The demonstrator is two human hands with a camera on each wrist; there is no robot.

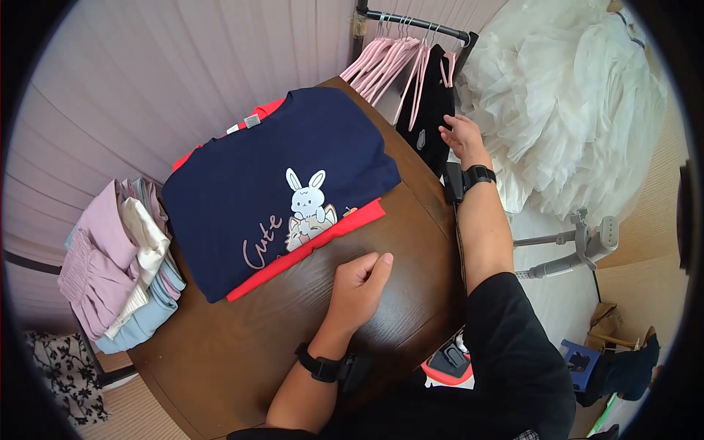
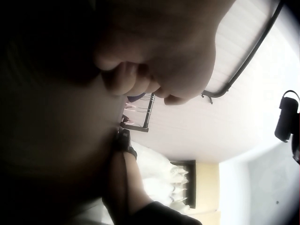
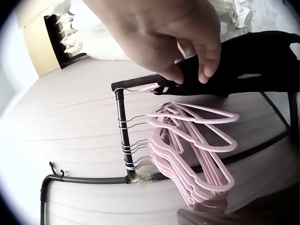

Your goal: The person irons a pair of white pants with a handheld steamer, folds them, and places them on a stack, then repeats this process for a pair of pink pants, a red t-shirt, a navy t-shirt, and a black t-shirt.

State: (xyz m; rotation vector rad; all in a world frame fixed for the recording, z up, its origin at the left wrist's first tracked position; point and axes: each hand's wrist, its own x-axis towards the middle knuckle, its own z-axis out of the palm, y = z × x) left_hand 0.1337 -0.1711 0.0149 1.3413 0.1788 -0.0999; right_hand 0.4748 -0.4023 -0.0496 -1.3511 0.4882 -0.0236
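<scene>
My left hand (image 1: pixel 358 287) rests on the brown table with its fingers curled into a fist and nothing held. In the left wrist view its curled fingers (image 2: pixel 129 79) are dim and close to the camera. My right hand (image 1: pixel 463 139) reaches out past the table's right edge, thumb and fingers loosely bent and apart. It is nearest to a black garment (image 1: pixel 429 103) hanging from the rack. In the right wrist view the fingertips overlap this black garment (image 3: pixel 262 56), beside the pink hangers (image 3: pixel 197 154). A navy T-shirt (image 1: pixel 220 198) with a bunny print lies spread over a red garment (image 1: pixel 315 249).
Folded lilac, cream and blue clothes (image 1: pixel 117 264) are stacked at the table's left. The black rack (image 1: pixel 418 20) stands beyond the far corner. A big white ruffled dress (image 1: pixel 565 103) fills the right side, with a grey-and-white appliance (image 1: pixel 579 246) below it.
</scene>
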